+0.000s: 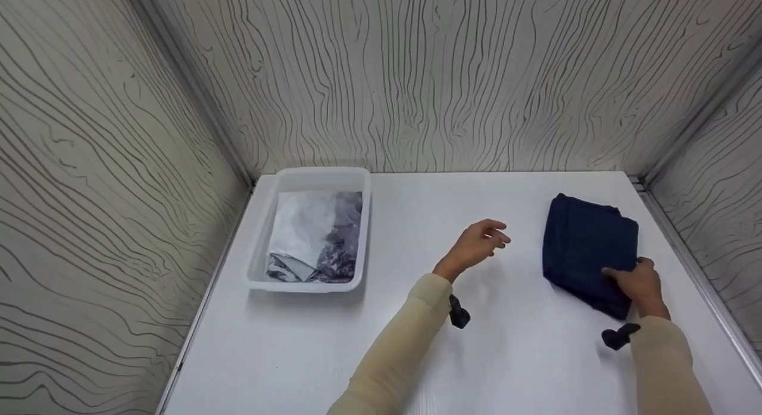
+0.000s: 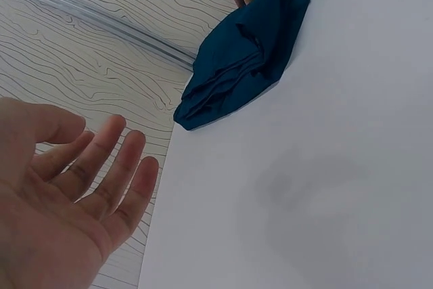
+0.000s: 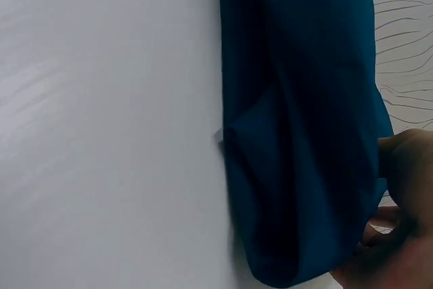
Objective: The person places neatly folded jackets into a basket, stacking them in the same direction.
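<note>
A folded dark blue cloth [image 1: 589, 245] lies at the right side of the white table, its layers showing in the left wrist view. My right hand [image 1: 640, 284] grips its near right edge, thumb on top and fingers at the side. The right wrist view shows the cloth [image 3: 304, 113] close up with the right hand [image 3: 406, 201] at its edge. My left hand [image 1: 476, 245] is held above the table, left of the cloth and apart from it. Its fingers are loosely bent with nothing in them, palm visible in the left wrist view [image 2: 74, 201].
A white plastic bin [image 1: 256, 278] stands at the table's left, holding a folded white and grey-purple patterned fabric [image 1: 315, 236]. Wood-grain panels [image 1: 381, 75] rise behind and at both sides of the table [image 1: 428, 194]. Metal rails [image 1: 196, 87] run along the panel corners.
</note>
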{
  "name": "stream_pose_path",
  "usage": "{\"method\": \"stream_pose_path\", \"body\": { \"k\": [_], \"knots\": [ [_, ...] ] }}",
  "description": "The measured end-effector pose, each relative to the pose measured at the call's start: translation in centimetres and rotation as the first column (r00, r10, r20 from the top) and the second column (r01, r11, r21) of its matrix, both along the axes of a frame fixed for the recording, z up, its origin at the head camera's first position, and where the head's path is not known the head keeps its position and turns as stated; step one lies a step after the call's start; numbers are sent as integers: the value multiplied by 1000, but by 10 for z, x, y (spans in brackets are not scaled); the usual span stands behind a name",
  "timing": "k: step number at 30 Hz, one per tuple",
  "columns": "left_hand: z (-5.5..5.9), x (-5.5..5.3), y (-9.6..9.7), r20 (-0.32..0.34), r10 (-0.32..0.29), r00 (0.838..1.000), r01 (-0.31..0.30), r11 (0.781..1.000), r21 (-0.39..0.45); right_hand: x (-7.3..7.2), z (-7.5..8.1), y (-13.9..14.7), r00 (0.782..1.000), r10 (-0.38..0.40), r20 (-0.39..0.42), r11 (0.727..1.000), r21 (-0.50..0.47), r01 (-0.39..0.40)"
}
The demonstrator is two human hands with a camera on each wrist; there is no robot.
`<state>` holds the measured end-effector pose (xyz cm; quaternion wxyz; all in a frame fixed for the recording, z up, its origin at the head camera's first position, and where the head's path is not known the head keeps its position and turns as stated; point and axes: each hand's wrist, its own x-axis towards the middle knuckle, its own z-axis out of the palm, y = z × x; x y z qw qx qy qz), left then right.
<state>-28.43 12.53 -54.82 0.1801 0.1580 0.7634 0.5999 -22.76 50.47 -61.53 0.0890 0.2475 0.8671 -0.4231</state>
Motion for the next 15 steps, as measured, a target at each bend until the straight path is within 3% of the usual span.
{"method": "stream_pose_path", "body": {
  "k": [5, 15],
  "knots": [
    [-1, -1, -2, 16, 11, 1000, -11, 1000, -11, 0, 0, -3, 1000, 12, 13, 999, -39, -12],
    [-9, -2, -7, 45, 33, 998, -32, 999, -27, -3, 5, -22, 997, 44, -64, 994, -99, -51]
  ]
}}
